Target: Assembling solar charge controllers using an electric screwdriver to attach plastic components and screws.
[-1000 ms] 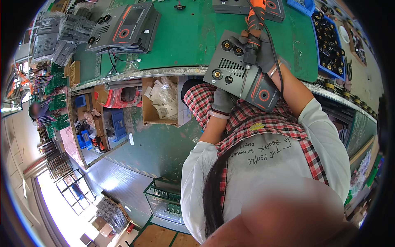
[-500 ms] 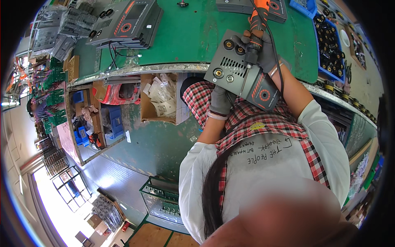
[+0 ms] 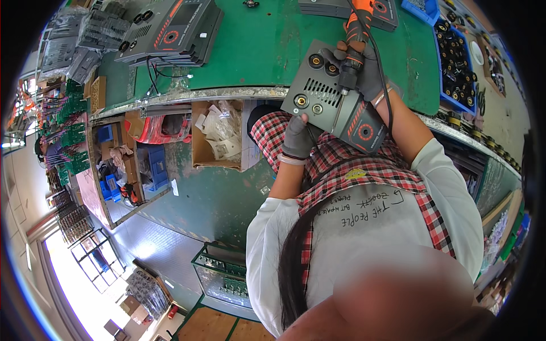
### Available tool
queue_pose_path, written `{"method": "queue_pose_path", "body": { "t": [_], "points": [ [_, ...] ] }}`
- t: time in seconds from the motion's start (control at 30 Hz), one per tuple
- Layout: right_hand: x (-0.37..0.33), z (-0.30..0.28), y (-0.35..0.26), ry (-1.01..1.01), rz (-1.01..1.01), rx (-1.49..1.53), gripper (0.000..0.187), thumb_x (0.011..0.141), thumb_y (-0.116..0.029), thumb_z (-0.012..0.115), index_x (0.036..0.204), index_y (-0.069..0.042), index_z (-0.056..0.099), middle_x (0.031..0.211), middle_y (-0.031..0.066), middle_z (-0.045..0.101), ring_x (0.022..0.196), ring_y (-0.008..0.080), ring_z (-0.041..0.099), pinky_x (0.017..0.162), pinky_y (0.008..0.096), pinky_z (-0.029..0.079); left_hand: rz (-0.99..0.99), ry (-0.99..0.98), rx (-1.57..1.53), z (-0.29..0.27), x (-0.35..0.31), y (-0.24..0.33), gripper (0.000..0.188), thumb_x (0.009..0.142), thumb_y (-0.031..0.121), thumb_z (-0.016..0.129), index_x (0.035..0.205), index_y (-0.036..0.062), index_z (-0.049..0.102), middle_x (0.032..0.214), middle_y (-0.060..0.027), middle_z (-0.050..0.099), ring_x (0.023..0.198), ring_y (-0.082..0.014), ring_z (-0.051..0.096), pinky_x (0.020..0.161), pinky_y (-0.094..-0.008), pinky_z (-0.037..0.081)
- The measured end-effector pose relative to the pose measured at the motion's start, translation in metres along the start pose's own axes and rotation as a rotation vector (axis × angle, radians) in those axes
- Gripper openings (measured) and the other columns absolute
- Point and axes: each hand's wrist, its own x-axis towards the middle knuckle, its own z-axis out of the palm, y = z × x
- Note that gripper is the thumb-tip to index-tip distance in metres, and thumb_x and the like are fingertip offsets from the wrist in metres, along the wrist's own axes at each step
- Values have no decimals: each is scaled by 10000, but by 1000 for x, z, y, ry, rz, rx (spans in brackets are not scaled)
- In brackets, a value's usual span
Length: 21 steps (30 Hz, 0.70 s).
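A dark grey panel (image 3: 318, 85) with vent slots, round brass-centred sockets and an orange-marked end lies tilted over the bench edge and my lap. My right hand (image 3: 369, 74), in a grey glove with bare fingertips, grips an orange-and-black electric screwdriver (image 3: 358, 28) near its chuck. Its long thin bit points down across the panel toward me. My left hand (image 3: 297, 139), also gloved, is closed at the panel's near left edge, its bare thumb tip by the corner. What its fingers hold, if anything, is hidden; a dark cable runs beside them.
Stacked similar panels (image 3: 176, 34) stand on the green bench (image 3: 250, 51) at left, with more (image 3: 318, 7) at the back. A blue tray (image 3: 455, 68) of black round parts is at right. Below the bench sits a cardboard box (image 3: 205, 150) of plastic wrap and white pieces.
My left hand has drawn back slightly toward me and left, out from under the panel's edge, so its thumb now shows. The right hand and screwdriver stay nearly in place.
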Motion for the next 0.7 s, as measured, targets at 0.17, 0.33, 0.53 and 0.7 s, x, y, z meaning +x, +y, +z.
{"method": "queue_pose_path", "body": {
  "t": [0.17, 0.33, 0.53, 0.7],
  "points": [
    [-3, 6, -6, -57, 70, 35, 231, 802, -247, 508, 908, -41, 499, 828, 56, 568, 838, 202, 588, 834, 370, 472, -24, 72, 132, 1, 1, -1, 588, 717, 202, 629, 1195, -15, 366, 1161, -146, 474, 1054, -278, 497, 898, -434, 420],
    [-8, 27, -22, 33, -55, -107, 212, 797, -226, 502, 897, -39, 507, 855, 66, 560, 824, 207, 580, 815, 395, 478, 15, 135, 88, 10, 0, -4, 465, 752, 145, 516, 1171, -18, 399, 1105, -139, 504, 1010, -264, 513, 870, -387, 425],
    [-24, 70, -54, -107, -355, -517, 232, 776, -237, 549, 892, -37, 523, 833, 78, 546, 843, 241, 572, 846, 416, 439, 27, 165, 102, 8, 0, -6, 398, 770, 78, 508, 1147, -18, 422, 1082, -145, 519, 995, -263, 518, 846, -381, 430],
    [-36, 93, -45, -216, -354, -533, 181, 730, -78, 608, 882, -7, 539, 822, 94, 575, 749, 207, 578, 714, 341, 487, -4, 189, 66, 3, 2, -11, 377, 775, 45, 490, 1141, -17, 426, 1065, -142, 524, 999, -260, 516, 874, -386, 417]
  ]
}}
